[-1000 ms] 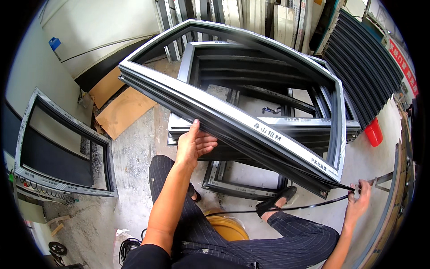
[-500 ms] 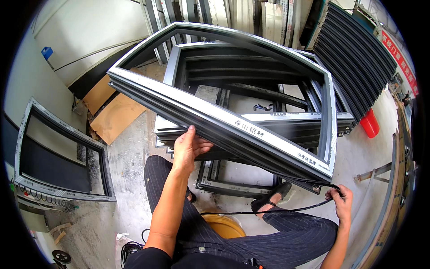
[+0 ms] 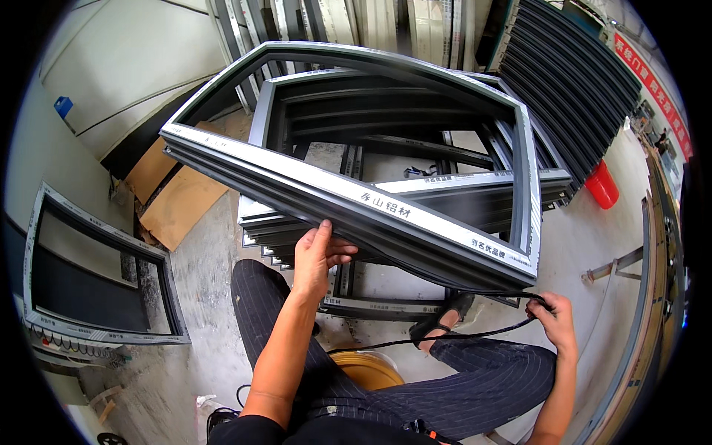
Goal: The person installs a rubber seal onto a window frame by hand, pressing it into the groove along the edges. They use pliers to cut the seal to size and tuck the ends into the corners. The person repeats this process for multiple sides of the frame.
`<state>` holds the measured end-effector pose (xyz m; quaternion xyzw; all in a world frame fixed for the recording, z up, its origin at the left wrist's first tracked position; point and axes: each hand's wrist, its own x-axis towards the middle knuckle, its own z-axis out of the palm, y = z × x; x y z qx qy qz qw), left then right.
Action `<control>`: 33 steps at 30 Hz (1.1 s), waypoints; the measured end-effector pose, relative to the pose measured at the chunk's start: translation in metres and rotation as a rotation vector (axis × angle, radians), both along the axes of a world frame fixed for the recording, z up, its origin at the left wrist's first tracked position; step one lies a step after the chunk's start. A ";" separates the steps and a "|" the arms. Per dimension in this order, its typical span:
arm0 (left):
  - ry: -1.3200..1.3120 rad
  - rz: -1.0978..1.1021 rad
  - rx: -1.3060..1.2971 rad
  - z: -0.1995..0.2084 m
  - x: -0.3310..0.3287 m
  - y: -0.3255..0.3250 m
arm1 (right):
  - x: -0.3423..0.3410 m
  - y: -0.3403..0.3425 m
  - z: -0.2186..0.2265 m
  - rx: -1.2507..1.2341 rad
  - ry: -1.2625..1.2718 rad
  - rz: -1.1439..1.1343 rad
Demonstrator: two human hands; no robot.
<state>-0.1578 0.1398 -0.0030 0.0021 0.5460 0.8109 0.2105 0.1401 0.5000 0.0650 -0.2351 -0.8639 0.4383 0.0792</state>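
Observation:
A dark window frame with silvery film along its faces lies tilted across a stack of similar frames in front of me. A thin black rubber strip follows its near side edge, then leaves it near the right corner. My left hand is at that edge, thumb pressed up against the strip and fingers curled below. My right hand, beyond the frame's right corner, grips a bend of the strip. From there the strip runs back left over my leg, above a yellow bucket.
Another frame stands at the left, near brown cardboard. Long profiles lean behind the stack. Black ribbed pieces and a red bucket are at the right. My foot is beside a lower frame.
My left hand has slid a little to the right along the frame's edge. My right hand keeps its grip on the strip near the corner. The whole view has shifted slightly.

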 end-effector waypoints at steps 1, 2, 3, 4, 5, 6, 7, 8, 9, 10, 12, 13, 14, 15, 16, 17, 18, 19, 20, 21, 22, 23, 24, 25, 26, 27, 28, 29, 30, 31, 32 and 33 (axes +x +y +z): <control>-0.036 -0.048 0.013 0.006 0.004 0.003 | 0.002 0.002 -0.002 0.077 -0.013 0.017; -0.072 -0.097 0.025 0.015 0.010 0.008 | 0.003 0.000 -0.004 0.033 0.006 -0.024; -0.111 -0.142 0.041 0.018 0.017 0.011 | 0.004 -0.001 -0.004 0.036 0.011 -0.018; -0.089 -0.163 0.016 0.013 0.021 0.016 | 0.003 -0.001 -0.003 0.040 0.016 -0.011; -0.047 -0.165 0.042 0.005 0.020 0.017 | 0.003 0.000 -0.003 0.043 0.020 -0.004; -0.027 -0.147 0.038 0.001 0.020 0.019 | 0.004 0.002 -0.003 0.019 0.005 -0.002; -0.007 -0.128 0.035 -0.001 0.021 0.020 | 0.006 0.002 -0.001 -0.064 0.033 -0.022; -0.017 -0.117 0.036 -0.002 0.023 0.022 | 0.005 -0.001 0.002 -0.147 0.062 -0.042; -0.023 -0.105 0.031 -0.001 0.025 0.023 | 0.003 -0.003 0.005 -0.235 0.095 -0.060; -0.029 -0.093 0.026 0.001 0.027 0.024 | 0.003 -0.003 0.010 -0.298 0.128 -0.028; -0.137 -0.208 0.060 0.014 0.036 0.033 | 0.002 -0.003 0.010 -0.423 0.204 0.005; -0.191 -0.259 0.076 0.021 0.043 0.039 | 0.000 -0.004 0.010 -0.486 0.240 0.028; -0.197 -0.288 0.071 0.022 0.051 0.049 | -0.005 -0.007 0.011 -0.552 0.262 0.042; -0.148 -0.241 0.062 0.011 0.058 0.057 | -0.006 -0.008 0.012 -0.563 0.239 0.034; -0.102 -0.218 0.089 0.001 0.061 0.063 | -0.007 -0.007 0.011 -0.574 0.217 0.022; -0.056 -0.194 0.116 -0.006 0.062 0.065 | -0.009 -0.006 0.010 -0.584 0.195 0.012; -0.056 -0.189 0.118 -0.005 0.062 0.066 | -0.008 -0.004 0.009 -0.559 0.179 -0.017; -0.056 -0.201 0.090 -0.006 0.059 0.062 | -0.008 -0.001 0.008 -0.533 0.163 -0.044; -0.057 -0.212 0.062 -0.007 0.053 0.055 | -0.008 0.000 0.007 -0.507 0.147 -0.070; -0.054 -0.227 0.034 -0.006 0.044 0.048 | -0.008 0.002 0.007 -0.495 0.147 -0.072; -0.032 -0.130 0.021 -0.004 0.031 0.036 | -0.007 0.002 0.008 -0.482 0.150 -0.082; 0.064 -0.052 -0.039 -0.001 0.013 0.017 | -0.005 0.002 0.007 -0.473 0.156 -0.091; 0.020 0.015 -0.066 -0.002 -0.009 -0.002 | -0.004 0.002 0.008 -0.465 0.149 -0.082; -0.002 0.127 -0.011 -0.004 -0.029 -0.020 | -0.005 0.002 0.008 -0.463 0.138 -0.066; -0.052 0.119 -0.020 -0.010 -0.050 -0.041 | -0.004 0.002 0.006 -0.463 0.123 -0.049; -0.117 0.060 -0.014 -0.003 -0.056 -0.049 | -0.003 0.004 0.006 -0.473 0.116 -0.054; -0.140 0.065 -0.020 -0.001 -0.054 -0.049 | -0.001 0.006 0.006 -0.484 0.109 -0.059; -0.161 0.068 -0.026 0.001 -0.050 -0.046 | 0.000 0.007 0.005 -0.495 0.102 -0.066; -0.140 0.082 -0.024 0.001 -0.043 -0.038 | 0.002 0.006 0.003 -0.521 0.110 -0.065; -0.119 0.097 -0.015 0.000 -0.033 -0.030 | 0.000 0.006 0.005 -0.541 0.118 -0.062; -0.120 0.046 -0.033 -0.001 -0.019 -0.020 | -0.002 0.005 0.008 -0.562 0.127 -0.061; -0.111 -0.053 -0.068 0.009 0.001 -0.002 | -0.003 0.004 0.013 -0.617 0.126 -0.045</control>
